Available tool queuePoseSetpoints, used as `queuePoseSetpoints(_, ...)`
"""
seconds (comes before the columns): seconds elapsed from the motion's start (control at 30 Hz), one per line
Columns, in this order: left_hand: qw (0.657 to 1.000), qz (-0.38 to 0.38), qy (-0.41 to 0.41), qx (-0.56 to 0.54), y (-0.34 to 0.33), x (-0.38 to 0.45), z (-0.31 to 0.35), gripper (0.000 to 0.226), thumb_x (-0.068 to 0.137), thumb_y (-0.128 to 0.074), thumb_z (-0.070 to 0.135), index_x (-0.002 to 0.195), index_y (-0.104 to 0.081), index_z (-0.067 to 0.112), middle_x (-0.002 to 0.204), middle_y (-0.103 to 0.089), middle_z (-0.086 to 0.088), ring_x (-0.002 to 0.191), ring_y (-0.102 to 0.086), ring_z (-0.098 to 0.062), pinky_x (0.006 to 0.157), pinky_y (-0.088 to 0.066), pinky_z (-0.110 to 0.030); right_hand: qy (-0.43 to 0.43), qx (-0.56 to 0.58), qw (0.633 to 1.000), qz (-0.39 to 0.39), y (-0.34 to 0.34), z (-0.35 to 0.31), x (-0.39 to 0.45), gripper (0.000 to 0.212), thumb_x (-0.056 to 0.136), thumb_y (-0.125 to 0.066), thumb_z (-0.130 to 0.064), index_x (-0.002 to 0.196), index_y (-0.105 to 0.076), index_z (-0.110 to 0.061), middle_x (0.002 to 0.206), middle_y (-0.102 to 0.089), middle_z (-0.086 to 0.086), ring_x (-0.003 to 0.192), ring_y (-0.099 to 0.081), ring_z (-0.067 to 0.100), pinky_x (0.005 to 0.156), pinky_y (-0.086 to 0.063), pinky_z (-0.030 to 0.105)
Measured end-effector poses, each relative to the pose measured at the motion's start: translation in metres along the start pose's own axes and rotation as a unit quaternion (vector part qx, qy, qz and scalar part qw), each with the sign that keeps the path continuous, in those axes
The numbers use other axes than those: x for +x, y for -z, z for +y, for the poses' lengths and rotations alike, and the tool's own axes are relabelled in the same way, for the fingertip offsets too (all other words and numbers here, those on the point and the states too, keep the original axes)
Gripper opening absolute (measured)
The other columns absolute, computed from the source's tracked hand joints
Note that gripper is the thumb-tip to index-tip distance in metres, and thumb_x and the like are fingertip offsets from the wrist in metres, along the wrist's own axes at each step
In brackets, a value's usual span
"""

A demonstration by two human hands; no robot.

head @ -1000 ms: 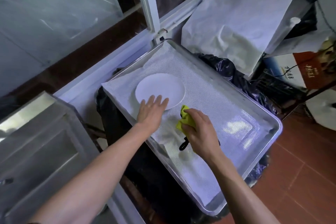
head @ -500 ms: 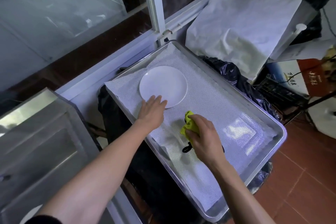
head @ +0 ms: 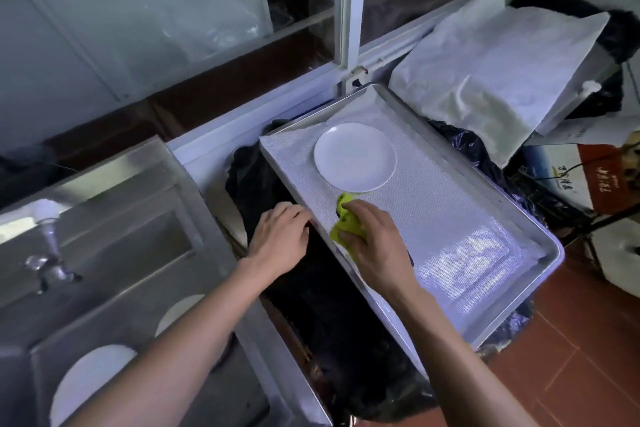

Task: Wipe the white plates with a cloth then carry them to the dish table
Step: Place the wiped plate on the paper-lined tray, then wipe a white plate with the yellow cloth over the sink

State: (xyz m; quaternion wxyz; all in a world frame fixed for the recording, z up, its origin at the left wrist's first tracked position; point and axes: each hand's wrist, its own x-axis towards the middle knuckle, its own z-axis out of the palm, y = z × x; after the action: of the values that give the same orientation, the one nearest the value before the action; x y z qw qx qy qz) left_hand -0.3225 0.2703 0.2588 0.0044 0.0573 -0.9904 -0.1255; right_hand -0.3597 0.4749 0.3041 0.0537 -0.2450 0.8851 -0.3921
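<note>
While the right hand (head: 375,246) grips a bunched yellow-green cloth (head: 343,224) with its fingers (head: 353,236) curled round the fabric, the left hand (head: 282,241) holds nothing; its fingers (head: 299,218) are loosely bent and reach the near-left rim of the metal tray (head: 540,236). Whether those fingers press the rim or only rest against it cannot be told.

The cloth sits on the tray's white mesh liner (head: 433,218), just below and nearly touching the near edge of one white plate (head: 355,156). That plate lies flat on the liner, in the upper left portion of the tray, centre of the frame.

The tray rests tilted on black plastic sheeting (head: 311,322). A folded white sack (head: 495,62) lies beyond the tray, upper right.

At lower left, a steel sink (head: 121,253) with a tap (head: 48,246) contains two further white plates (head: 90,381), partly hidden by the left forearm. Red floor tiles (head: 571,357) occupy the lower right corner.
</note>
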Motion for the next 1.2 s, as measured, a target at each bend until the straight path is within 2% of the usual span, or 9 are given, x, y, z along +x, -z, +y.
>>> queuePoseSetpoints(0.17,0.994,0.055,0.057,-0.081,0.016,-0.075,-0.056,0.031,0.089,-0.066,0.005,0.120,-0.072,0.006,0.118,-0.070,-0.010,0.120,-0.058,-0.036,0.100,-0.047,-0.049,0.064,-0.022,0.997,-0.032,-0.042,-0.066,-0.011,0.047,0.091,-0.072,-0.016,0.137,-0.058,-0.017,0.141,-0.057,-0.001,0.122,-0.053,0.029,0.103,-0.043,0.042)
queuePoseSetpoints(0.27,0.986,0.069,0.095,-0.119,0.023,-0.125,-0.094,0.033,0.083,-0.067,-0.004,0.113,-0.075,0.006,0.111,-0.072,-0.013,0.106,-0.064,-0.040,0.091,-0.053,-0.046,0.103,-0.031,0.992,-0.063,-0.075,-0.101,-0.018,0.047,0.092,-0.071,-0.017,0.137,-0.058,-0.015,0.142,-0.057,0.000,0.122,-0.054,0.031,0.101,-0.045,0.044)
queuePoseSetpoints(0.5,0.949,0.046,0.273,-0.154,0.017,-0.255,-0.189,0.041,0.094,-0.062,0.017,0.135,-0.065,0.021,0.135,-0.065,-0.002,0.126,-0.057,-0.027,0.103,-0.047,-0.039,0.149,-0.041,0.977,-0.145,-0.175,-0.181,-0.055,0.050,0.090,-0.073,-0.015,0.138,-0.057,-0.014,0.141,-0.058,0.002,0.117,-0.055,0.033,0.095,-0.049,0.048)
queuePoseSetpoints(0.57,0.937,0.036,0.304,-0.168,0.011,-0.287,-0.210,0.042,0.095,-0.059,0.018,0.136,-0.063,0.021,0.138,-0.064,-0.001,0.128,-0.056,-0.027,0.104,-0.047,-0.040,0.159,-0.053,0.971,-0.172,-0.202,-0.197,-0.068,0.051,0.090,-0.073,-0.016,0.138,-0.057,-0.013,0.139,-0.059,0.002,0.113,-0.055,0.034,0.094,-0.048,0.046)
queuePoseSetpoints(0.67,0.919,0.012,0.339,-0.199,0.002,-0.324,-0.235,0.041,0.095,-0.056,0.020,0.136,-0.063,0.023,0.137,-0.064,0.000,0.124,-0.058,-0.025,0.099,-0.050,-0.039,0.158,-0.060,0.963,-0.211,-0.237,-0.214,-0.085,0.052,0.091,-0.073,-0.017,0.140,-0.056,-0.012,0.142,-0.057,0.004,0.120,-0.054,0.033,0.100,-0.044,0.045)
queuePoseSetpoints(0.83,0.893,-0.013,0.382,-0.237,-0.013,-0.355,-0.262,0.038,0.096,-0.051,0.025,0.131,-0.064,0.030,0.128,-0.067,0.005,0.119,-0.060,-0.022,0.091,-0.053,-0.041,0.135,-0.067,0.955,-0.256,-0.282,-0.221,-0.095,0.053,0.091,-0.072,-0.015,0.141,-0.055,-0.014,0.143,-0.055,0.004,0.126,-0.051,0.034,0.101,-0.044,0.049)
queuePoseSetpoints(0.97,0.889,-0.006,0.408,-0.209,-0.038,-0.359,-0.274,0.030,0.091,-0.055,0.023,0.117,-0.068,0.024,0.114,-0.071,-0.003,0.107,-0.063,-0.032,0.080,-0.056,-0.043,0.110,-0.083,0.950,-0.279,-0.317,-0.207,-0.092,0.054,0.092,-0.071,-0.017,0.142,-0.054,-0.018,0.143,-0.055,0.000,0.124,-0.049,0.030,0.102,-0.042,0.046)
queuePoseSetpoints(1.1,0.865,-0.003,0.453,-0.217,-0.075,-0.352,-0.289,0.033,0.091,-0.061,0.020,0.123,-0.068,0.024,0.116,-0.071,-0.002,0.108,-0.063,-0.030,0.073,-0.046,-0.034,0.099,-0.080,0.942,-0.310,-0.350,-0.186,-0.083,0.053,0.090,-0.072,-0.015,0.140,-0.057,-0.017,0.142,-0.056,0.001,0.124,-0.050,0.030,0.103,-0.043,0.045)
queuePoseSetpoints(1.2,0.834,0.024,0.489,-0.253,-0.102,-0.340,-0.293,0.031,0.089,-0.058,0.018,0.117,-0.070,0.024,0.110,-0.072,-0.002,0.102,-0.064,-0.031,0.071,-0.039,-0.031,0.089,-0.079,0.939,-0.321,-0.372,-0.167,-0.076,0.051,0.090,-0.072,-0.016,0.139,-0.057,-0.019,0.143,-0.055,0.001,0.125,-0.049,0.028,0.103,-0.044,0.046)
